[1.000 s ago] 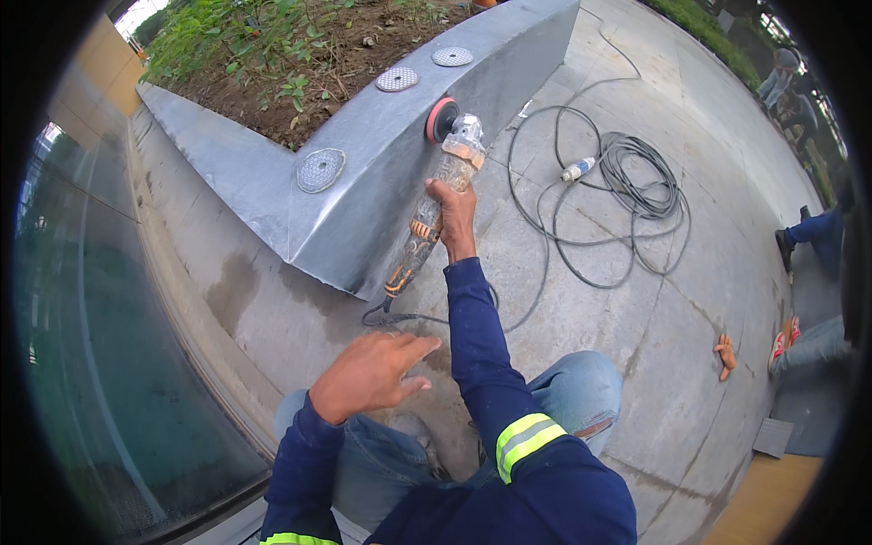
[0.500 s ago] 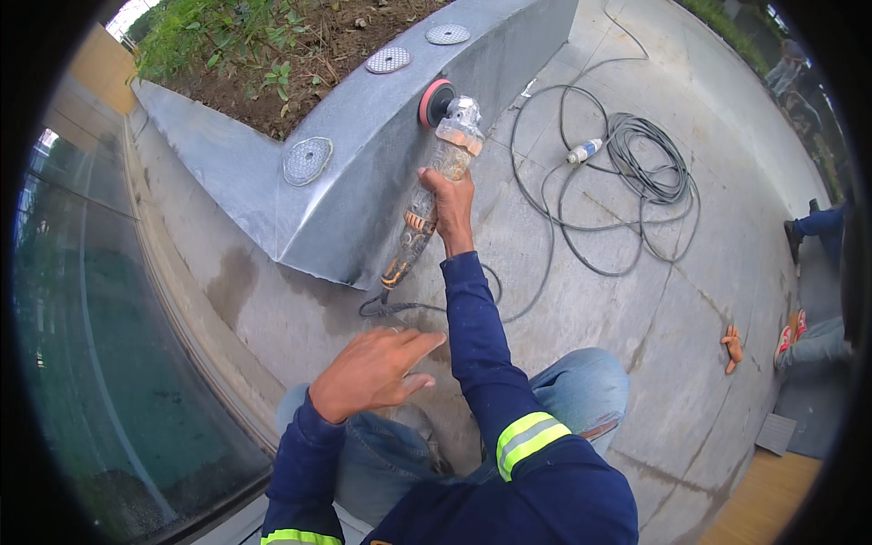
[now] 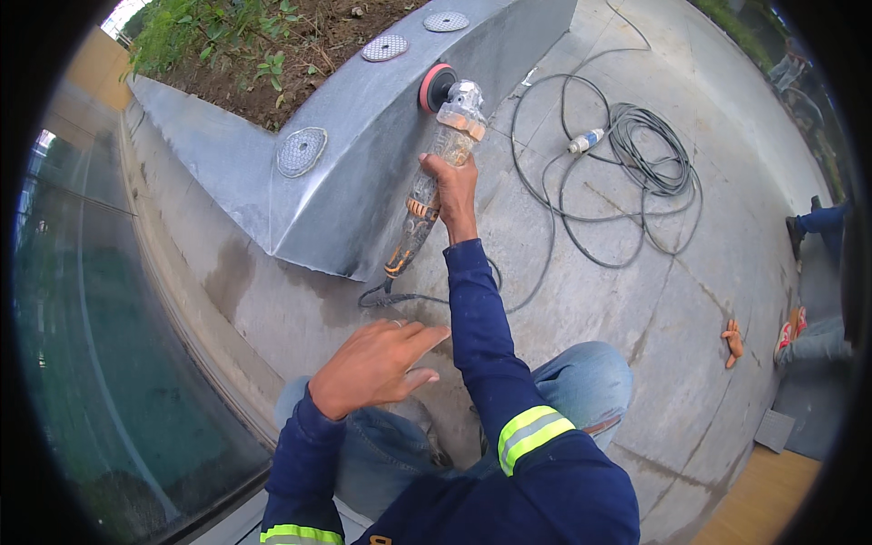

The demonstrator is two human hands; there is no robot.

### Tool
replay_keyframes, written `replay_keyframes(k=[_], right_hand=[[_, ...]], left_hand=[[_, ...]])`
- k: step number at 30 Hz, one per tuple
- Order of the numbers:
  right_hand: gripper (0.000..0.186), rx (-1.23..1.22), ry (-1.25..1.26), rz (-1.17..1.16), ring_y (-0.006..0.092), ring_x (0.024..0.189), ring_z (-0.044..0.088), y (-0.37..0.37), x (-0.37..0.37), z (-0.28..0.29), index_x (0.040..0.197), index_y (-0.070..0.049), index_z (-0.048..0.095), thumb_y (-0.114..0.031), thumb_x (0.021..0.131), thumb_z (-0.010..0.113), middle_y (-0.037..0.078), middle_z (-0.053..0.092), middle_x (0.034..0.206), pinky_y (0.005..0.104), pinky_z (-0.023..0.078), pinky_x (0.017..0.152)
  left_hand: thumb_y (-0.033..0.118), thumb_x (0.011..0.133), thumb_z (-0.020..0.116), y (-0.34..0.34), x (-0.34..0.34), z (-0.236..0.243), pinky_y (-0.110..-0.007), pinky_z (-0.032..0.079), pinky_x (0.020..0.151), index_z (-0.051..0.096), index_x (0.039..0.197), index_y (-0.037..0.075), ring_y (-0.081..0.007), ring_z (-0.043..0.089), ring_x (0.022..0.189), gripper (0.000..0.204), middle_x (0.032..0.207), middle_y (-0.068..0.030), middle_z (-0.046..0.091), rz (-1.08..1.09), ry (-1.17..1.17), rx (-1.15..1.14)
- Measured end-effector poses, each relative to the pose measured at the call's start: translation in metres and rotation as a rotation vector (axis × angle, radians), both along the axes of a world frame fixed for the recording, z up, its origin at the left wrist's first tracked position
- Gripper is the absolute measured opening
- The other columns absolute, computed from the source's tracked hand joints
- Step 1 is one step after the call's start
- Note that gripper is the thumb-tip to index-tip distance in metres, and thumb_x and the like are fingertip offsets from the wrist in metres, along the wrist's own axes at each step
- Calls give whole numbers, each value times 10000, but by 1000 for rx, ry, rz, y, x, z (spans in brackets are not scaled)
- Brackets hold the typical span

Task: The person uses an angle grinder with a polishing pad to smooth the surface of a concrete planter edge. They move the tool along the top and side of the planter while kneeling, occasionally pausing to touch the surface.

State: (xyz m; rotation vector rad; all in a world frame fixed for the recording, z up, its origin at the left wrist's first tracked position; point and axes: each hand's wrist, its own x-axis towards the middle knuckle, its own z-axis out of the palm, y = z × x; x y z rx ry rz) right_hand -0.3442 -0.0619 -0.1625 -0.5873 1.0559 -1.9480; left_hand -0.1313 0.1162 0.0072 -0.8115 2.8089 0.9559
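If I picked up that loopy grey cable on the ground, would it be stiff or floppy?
The cable would probably sag and flop, since it lies in loose curves. Its loops might tangle, because several cross each other. The blue-and-white connector could dangle like a heavier lump, as it looks much thicker.

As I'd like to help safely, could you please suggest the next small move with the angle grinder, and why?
Perhaps bring the left hand up to the angle grinder for a second grip: the right hand alone holds its body, the left is empty, and the red-rimmed disc is at the side face of the planter wall.
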Motion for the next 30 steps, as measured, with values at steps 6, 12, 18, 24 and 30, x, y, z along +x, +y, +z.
replay_keyframes(k=[6,12,18,24,30], right_hand=[[488,5,-8,-25,184,849,692,-18,-20,10,1229,31,619,-95,810,834,82,707,1021,365,579,780],[497,32,5,7,185,851,693,3,-1,3,1235,26,614,-94,806,834,79,705,1028,363,578,785],[485,3,7,-7,184,852,694,-15,-25,15,1228,27,617,-94,808,828,83,703,1024,358,576,773],[492,32,-19,24,183,850,689,5,-2,4,1221,22,620,-104,798,836,85,699,1025,355,573,768],[475,25,-11,-19,187,848,687,-15,-20,13,1204,19,633,-116,799,841,75,703,1007,367,572,780]], left_hand=[[253,896,821,0,2,1,-501,548,898,618,1421,54,-392,706,1018,597,1120,-146,725,10,36,-13],[290,899,823,0,-1,-1,-498,543,915,620,1445,80,-384,704,1029,619,1154,-139,734,-6,6,4],[262,894,822,2,0,-1,-503,538,932,621,1413,58,-389,705,1046,592,1147,-145,728,6,45,-14],[261,893,825,3,-2,5,-495,537,932,627,1397,57,-387,706,1040,579,1135,-141,730,-9,44,-11],[258,894,826,7,4,6,-494,546,909,631,1406,58,-388,710,1021,583,1122,-143,731,14,42,-28]])
